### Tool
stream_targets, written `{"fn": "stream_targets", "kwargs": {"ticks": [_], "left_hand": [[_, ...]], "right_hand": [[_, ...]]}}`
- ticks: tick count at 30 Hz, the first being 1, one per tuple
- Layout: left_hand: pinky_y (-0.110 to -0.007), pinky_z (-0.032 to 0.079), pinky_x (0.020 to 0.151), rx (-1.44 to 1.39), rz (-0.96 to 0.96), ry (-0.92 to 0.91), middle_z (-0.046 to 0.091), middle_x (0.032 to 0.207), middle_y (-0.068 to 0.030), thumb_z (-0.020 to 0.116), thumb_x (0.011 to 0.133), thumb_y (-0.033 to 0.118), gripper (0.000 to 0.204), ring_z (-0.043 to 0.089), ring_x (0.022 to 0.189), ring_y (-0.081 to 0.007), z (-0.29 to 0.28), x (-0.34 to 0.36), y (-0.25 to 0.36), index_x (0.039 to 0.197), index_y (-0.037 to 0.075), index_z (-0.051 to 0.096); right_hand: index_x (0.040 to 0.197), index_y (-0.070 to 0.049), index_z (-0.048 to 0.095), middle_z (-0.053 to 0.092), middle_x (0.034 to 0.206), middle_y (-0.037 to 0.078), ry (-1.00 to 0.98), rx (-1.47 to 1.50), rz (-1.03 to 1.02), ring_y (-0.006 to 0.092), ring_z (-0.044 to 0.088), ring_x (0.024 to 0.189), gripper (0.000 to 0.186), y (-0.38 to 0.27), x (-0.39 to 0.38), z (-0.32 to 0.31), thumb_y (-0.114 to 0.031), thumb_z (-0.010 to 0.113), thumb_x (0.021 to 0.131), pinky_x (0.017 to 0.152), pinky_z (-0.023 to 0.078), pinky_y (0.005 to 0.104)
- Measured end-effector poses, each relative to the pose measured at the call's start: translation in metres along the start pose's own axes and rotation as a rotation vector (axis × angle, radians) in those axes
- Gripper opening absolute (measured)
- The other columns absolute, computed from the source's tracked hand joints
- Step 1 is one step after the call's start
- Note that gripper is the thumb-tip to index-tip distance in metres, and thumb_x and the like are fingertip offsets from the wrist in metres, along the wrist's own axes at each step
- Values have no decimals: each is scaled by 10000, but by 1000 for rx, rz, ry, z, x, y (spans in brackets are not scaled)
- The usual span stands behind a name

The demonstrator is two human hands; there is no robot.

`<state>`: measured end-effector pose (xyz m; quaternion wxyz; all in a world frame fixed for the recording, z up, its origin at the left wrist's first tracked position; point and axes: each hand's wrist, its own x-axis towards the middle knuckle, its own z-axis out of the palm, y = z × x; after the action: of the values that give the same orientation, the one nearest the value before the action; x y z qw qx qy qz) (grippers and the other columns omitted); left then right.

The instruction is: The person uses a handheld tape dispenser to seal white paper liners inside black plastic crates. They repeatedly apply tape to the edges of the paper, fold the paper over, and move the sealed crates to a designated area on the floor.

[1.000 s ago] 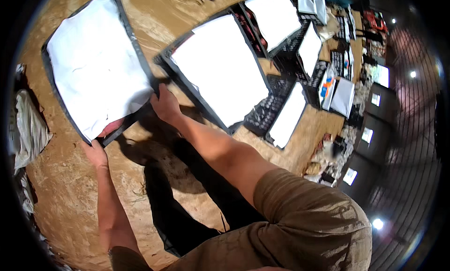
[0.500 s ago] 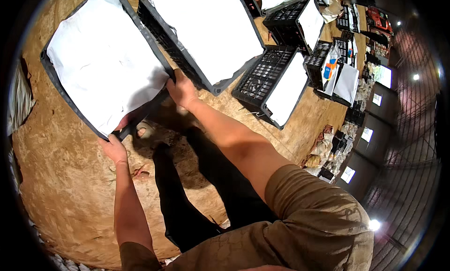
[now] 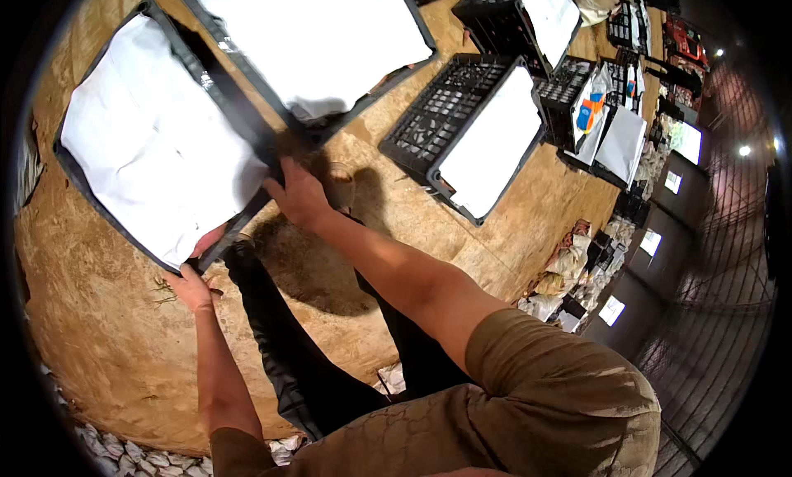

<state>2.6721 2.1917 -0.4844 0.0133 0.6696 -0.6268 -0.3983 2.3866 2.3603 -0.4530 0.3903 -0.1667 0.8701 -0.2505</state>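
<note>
Both my hands hold a black plastic crate (image 3: 106,210) at its near side. A white sheet (image 3: 157,139) covers the top of the crate. My left hand (image 3: 191,289) is closed on the near left corner, its fingers partly under the rim. My right hand (image 3: 299,198) grips the near right corner, with its fingertips hidden behind the edge. Between my hands, something reddish (image 3: 208,243) shows in a gap beside the sheet; I cannot make out what it is.
Just right of the held crate stands a larger-looking covered crate (image 3: 318,44). Another black crate (image 3: 450,106) with a white cover sits farther right, with several more stacked beyond. White sacks and rubble-like pieces (image 3: 144,456) lie along the near left edge of the brown floor (image 3: 107,337).
The held crate has shifted left and slightly down in view, still in both hands. My legs have changed position, as in a step, and the neighbouring crates appear farther left.
</note>
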Motion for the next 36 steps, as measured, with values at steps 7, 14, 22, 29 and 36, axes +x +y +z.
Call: {"fn": "stream_targets", "kwargs": {"ticks": [7,14,22,29,36], "left_hand": [[-506,446,956,398,-35,-81,526,1347,-316,525,957,478,729,531,1220,-449,-35,-8,-35,1413,-81,419],[-355,477,839,38,267,-262,639,1029,-180,564,985,174,270,607,942,-244,5,-135,63,1142,-46,562],[-263,387,634,-235,-56,-959,438,779,14,548,994,179,154,427,673,-92,102,-237,122,1003,30,584],[-426,484,808,223,288,-1067,607,986,-160,547,958,219,277,600,888,-287,134,-252,67,1081,-22,603],[-457,487,788,311,416,-955,635,941,-209,583,904,186,245,621,880,-377,106,-277,118,1021,-26,623]], "right_hand": [[1277,-7,564,627,1194,258,-273,133,36,414,612,1079,476,95,-110,-121,-350,577,948,891,491,506],[1077,17,670,703,894,166,39,129,439,262,694,822,304,227,-225,-234,-247,619,935,720,527,370],[1212,29,633,705,998,190,-76,255,746,264,704,877,465,264,-371,-180,-336,604,925,775,548,383],[1159,10,630,699,987,146,-70,558,565,211,697,819,395,179,-414,-232,-316,590,940,761,547,365],[1089,-23,662,689,966,178,171,441,535,306,675,870,341,232,-398,-257,-310,603,916,794,524,404]]}}
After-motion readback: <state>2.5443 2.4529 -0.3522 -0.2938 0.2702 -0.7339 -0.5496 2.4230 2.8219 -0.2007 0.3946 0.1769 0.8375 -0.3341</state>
